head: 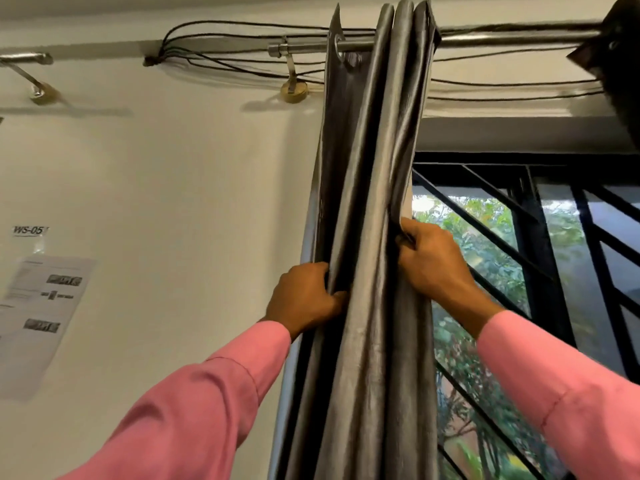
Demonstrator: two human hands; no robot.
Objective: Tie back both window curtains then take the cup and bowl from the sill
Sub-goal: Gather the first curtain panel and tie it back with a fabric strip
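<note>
The left grey curtain (370, 188) hangs bunched in tight folds from a metal rod (512, 39) at the window's left side. My left hand (304, 299) grips the curtain's left edge at mid height. My right hand (433, 261) pinches its right edge a little higher, with the folds gathered between the two. A dark part of the other curtain (620, 64) shows in the top right corner. The sill, the cup and the bowl are out of view.
A black window grille (540, 258) with diagonal bars fills the right, with trees behind the glass. Black cables (214, 39) run along the wall above the rod bracket (293, 88). Paper sheets (38, 313) and a label are stuck on the white wall at left.
</note>
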